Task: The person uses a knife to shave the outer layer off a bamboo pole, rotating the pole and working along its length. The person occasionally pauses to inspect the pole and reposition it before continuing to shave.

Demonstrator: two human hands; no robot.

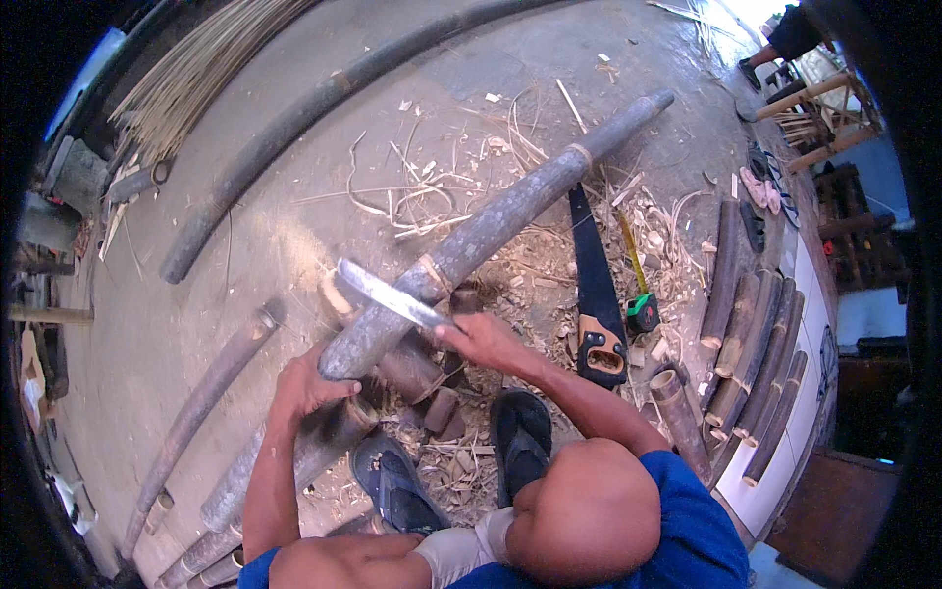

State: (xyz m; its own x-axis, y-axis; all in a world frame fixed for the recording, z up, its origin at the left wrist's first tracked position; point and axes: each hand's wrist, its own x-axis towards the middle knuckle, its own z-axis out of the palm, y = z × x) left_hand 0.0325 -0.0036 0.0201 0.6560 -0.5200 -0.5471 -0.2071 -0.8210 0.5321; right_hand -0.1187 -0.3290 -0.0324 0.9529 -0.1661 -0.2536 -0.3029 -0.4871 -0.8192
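Observation:
A thick grey bamboo pole (pixel 510 218) slants from near my knees to the far right, with pale rings at its joints. My left hand (pixel 306 385) grips its near end, the thumb lying below the cut end. A knife with a broad, shiny blade (pixel 392 297) crosses the pole just short of a joint. The handle is in my right hand (pixel 481 341), mostly hidden by the fingers. Brown cut pieces of bamboo (pixel 407 370) lie under the pole's near end.
Right of the pole are a handsaw (pixel 592 285) and a tape measure (pixel 643 313) among shavings (pixel 677 250). Several short bamboo lengths (pixel 751 344) lie farther right. A long curved pole (pixel 324 103) and thin strips (pixel 201 74) are at the far left. A person's leg (pixel 765 61) shows far right.

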